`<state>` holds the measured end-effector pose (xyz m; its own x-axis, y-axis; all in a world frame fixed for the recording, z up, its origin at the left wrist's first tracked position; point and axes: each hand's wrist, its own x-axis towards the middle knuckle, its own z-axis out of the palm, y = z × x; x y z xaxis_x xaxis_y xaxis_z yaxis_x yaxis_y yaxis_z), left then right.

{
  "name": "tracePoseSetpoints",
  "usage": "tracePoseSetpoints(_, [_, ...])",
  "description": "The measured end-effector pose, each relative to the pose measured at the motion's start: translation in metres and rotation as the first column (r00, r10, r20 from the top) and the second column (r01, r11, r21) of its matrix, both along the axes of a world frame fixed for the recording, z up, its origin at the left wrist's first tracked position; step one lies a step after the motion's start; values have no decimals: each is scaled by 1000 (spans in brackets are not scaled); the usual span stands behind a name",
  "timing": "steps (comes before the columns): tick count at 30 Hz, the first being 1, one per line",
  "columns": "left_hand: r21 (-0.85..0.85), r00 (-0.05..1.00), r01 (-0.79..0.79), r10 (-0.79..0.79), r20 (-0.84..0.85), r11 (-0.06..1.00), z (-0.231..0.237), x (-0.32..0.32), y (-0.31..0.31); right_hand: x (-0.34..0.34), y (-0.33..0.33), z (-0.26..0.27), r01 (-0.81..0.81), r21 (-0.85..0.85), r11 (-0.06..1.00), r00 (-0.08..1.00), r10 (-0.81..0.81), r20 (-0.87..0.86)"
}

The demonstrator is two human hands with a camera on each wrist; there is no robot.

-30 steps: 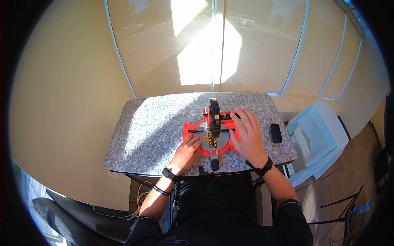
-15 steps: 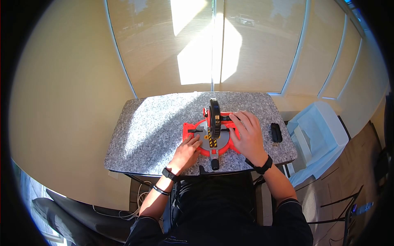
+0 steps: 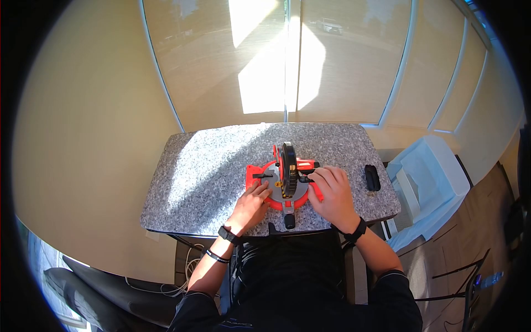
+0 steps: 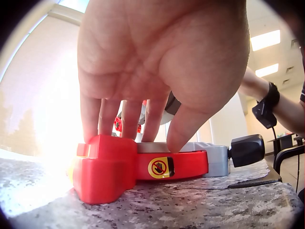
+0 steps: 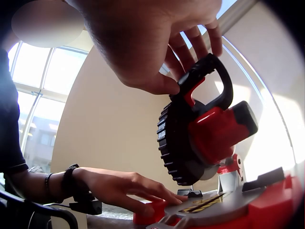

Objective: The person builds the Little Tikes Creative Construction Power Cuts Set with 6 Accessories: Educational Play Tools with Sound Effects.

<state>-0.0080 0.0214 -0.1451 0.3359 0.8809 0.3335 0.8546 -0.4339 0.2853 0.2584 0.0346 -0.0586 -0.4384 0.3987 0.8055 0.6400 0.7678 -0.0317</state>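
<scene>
A red, grey and black toy miter saw (image 3: 289, 193) stands on the speckled table. Fingers of my left hand (image 3: 250, 209) lie across the left part of its round base, thumb at the near rim; in the left wrist view that hand's palm (image 4: 162, 52) arches over the red base (image 4: 171, 167). My right hand (image 3: 333, 193) holds the saw head's black handle (image 5: 193, 76), thumb in front and fingers over the far side. Beneath the handle, the ribbed black blade guard (image 5: 169, 148) hangs low over the grey turntable (image 5: 205, 210) with its yellow-and-black striped slot.
A small black case (image 3: 372, 179) lies on the table (image 3: 191, 182) right of the saw. Beyond the right edge stands a bin with a light blue liner (image 3: 428, 182). Shaded windows (image 3: 354, 72) rise behind the table's far edge.
The saw head has swung down and toward me, its guard now covering most of the striped slot. My right hand has moved down with it onto the handle. The left hand has stayed put.
</scene>
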Motion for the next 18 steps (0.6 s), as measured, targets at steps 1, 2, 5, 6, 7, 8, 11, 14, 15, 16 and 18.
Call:
tracePoseSetpoints(1, [0, 1000, 0, 0, 1, 1000, 0, 0, 0, 0, -1, -1, 0, 0, 1000, 1000, 0, 0])
tracePoseSetpoints(2, [0, 1000, 1, -1, 1, 1000, 0, 0, 0, 0, -3, -2, -4, -5, 1000, 1000, 4, 1])
tracePoseSetpoints(5, [2, 1000, -3, 3, -11, 1000, -1, 0, 1, 1, -5, -5, -15, -16, 1000, 1000, 15, 2])
tracePoseSetpoints(6, [2, 1000, -3, 3, -10, 1000, -1, 0, 1, 1, -5, -6, -23, -22, 999, 1000, 23, 2])
tracePoseSetpoints(7, [4, 1000, -3, 3, -11, 1000, -1, 0, 1, 1, -6, -8, -23, -22, 999, 1000, 23, 2])
tracePoseSetpoints(8, [6, 1000, -2, 2, -11, 1000, -1, 0, 1, 1, -6, -10, -26, -30, 999, 1000, 26, -5])
tracePoseSetpoints(11, [5, 1000, -4, 4, -8, 1000, -1, 0, 1, 0, -8, -11, -27, -37, 999, 1000, 26, -16])
tracePoseSetpoints(14, [4, 1000, -7, 7, -5, 1000, 0, 0, 0, -2, -9, -14, -25, -32, 999, 1000, 24, -18])
tracePoseSetpoints(15, [4, 1000, -7, 7, -5, 1000, 0, 0, 0, -3, -9, -15, -26, -27, 999, 1000, 26, -15])
tracePoseSetpoints(16, [6, 1000, -5, 5, -4, 1000, 0, 0, 0, -3, -10, -16, -27, -27, 999, 1000, 26, -15])
tracePoseSetpoints(18, [7, 1000, -4, 4, -2, 1000, 0, 0, 0, -4, -11, -18, -22, -50, 999, 999, 21, -25])
